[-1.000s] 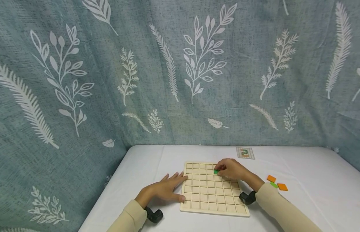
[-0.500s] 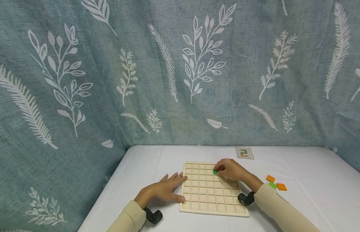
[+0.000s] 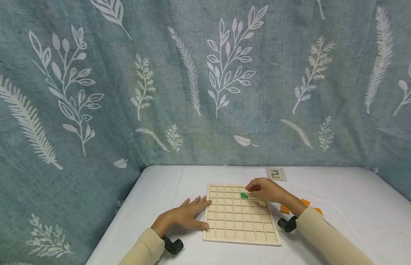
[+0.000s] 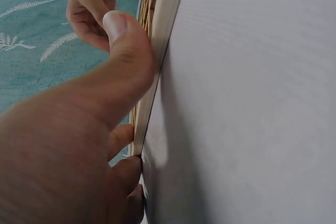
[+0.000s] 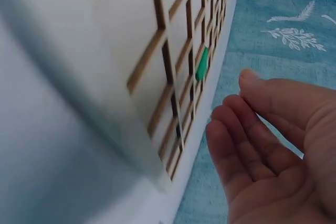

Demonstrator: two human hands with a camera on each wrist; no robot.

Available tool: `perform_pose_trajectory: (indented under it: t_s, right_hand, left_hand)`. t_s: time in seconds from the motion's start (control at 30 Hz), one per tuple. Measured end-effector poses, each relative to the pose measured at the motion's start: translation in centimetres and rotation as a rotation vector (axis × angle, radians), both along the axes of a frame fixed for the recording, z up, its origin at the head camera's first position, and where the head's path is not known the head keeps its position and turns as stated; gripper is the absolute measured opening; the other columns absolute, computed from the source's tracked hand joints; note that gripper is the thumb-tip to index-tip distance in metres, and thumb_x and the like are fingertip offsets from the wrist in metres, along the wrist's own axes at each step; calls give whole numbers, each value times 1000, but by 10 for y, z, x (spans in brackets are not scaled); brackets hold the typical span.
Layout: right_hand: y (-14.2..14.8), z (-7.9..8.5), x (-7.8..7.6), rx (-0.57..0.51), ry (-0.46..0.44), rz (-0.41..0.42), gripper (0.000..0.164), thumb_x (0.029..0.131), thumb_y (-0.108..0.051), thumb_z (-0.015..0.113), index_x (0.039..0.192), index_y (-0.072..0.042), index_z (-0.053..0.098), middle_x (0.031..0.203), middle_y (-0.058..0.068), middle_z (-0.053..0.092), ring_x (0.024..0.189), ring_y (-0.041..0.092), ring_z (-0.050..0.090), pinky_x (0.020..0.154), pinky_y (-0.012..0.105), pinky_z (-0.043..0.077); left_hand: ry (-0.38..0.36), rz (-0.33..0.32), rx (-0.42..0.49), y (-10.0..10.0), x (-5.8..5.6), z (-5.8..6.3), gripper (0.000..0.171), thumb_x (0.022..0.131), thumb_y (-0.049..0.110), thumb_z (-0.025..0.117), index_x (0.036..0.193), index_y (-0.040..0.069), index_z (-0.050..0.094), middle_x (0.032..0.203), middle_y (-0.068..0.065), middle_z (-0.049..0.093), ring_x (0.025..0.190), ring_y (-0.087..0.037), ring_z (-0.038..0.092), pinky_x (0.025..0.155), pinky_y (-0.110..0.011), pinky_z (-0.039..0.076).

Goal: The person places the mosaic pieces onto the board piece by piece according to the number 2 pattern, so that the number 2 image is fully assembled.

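Note:
A pale wooden grid board (image 3: 225, 222) lies on the white table. One dark green square tile (image 3: 244, 195) sits in a cell of its second row from the far side. Just right of that tile my right hand (image 3: 266, 190) hovers over the board, and the right wrist view shows its thumb (image 5: 251, 80) apart from loosely bent fingers with nothing between them. My left hand (image 3: 188, 215) rests against the board's left edge, fingers spread and fingertips on the rim. In the left wrist view its thumb (image 4: 128, 51) lies over the board's rim.
Orange tiles (image 3: 285, 209) lie right of the board, partly covered by the right forearm and sleeve. A small card (image 3: 276, 174) printed with a coloured grid pattern is at the back of the table. A leaf-patterned curtain (image 3: 192, 92) hangs behind.
My right hand has let go of the green tile and moved slightly right, uncovering it. An orange tile shows beside the forearm, and the light green tile is now hidden. The left hand stays put.

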State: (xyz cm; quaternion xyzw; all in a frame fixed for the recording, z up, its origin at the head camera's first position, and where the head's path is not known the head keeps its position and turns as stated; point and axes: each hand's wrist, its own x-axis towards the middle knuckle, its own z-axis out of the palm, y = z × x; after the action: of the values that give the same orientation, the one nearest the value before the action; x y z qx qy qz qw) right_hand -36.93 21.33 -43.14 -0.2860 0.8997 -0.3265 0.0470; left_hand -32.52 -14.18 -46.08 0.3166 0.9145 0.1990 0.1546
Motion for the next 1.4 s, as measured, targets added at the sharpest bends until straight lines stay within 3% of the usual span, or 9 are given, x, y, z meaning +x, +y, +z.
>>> perform_pose_trajectory:
  t_s: [0.23, 0.5, 0.83, 1.07, 1.4]
  right_hand:
    - [19, 14, 14, -9, -13, 6, 27, 95, -12, 68, 119, 0, 68, 114, 17, 70, 99, 20, 67, 82, 29, 58]
    - [38, 26, 34, 7, -2, -35, 30, 94, -18, 70, 119, -2, 68, 113, 15, 69, 93, 13, 66, 74, 24, 56]
    - [69, 16, 52, -25, 8, -147, 35, 95, -32, 69, 120, -6, 68, 117, 11, 70, 97, 11, 65, 81, 22, 56]
    - [87, 10, 59, -73, -80, -199, 36, 96, -31, 68, 120, -4, 68, 116, 14, 70, 98, 14, 68, 79, 24, 58]
    - [107, 6, 65, -44, -166, -219, 36, 96, -30, 68, 121, -3, 67, 115, 9, 70, 97, 18, 66, 78, 31, 58]
  left_hand:
    - [7, -1, 2, -1, 0, -1, 90, 90, 58, 66, 160, 19, 25, 168, -9, 16, 156, -33, 11, 124, -61, 4]
    - [0, 0, 2, -1, -1, 1, 90, 89, 58, 66, 160, 21, 25, 168, -9, 16, 157, -33, 11, 125, -60, 4]
    - [-6, -9, 23, -5, -5, 2, 92, 88, 61, 66, 160, 21, 24, 169, -7, 14, 157, -32, 9, 125, -60, 1]
    - [-38, -25, 39, -2, -2, 4, 91, 89, 58, 66, 160, 19, 24, 169, -10, 14, 157, -34, 8, 124, -62, 1]
    - [-28, -13, 38, 2, 0, 0, 91, 89, 59, 66, 160, 19, 26, 168, -9, 16, 157, -34, 10, 124, -62, 3]
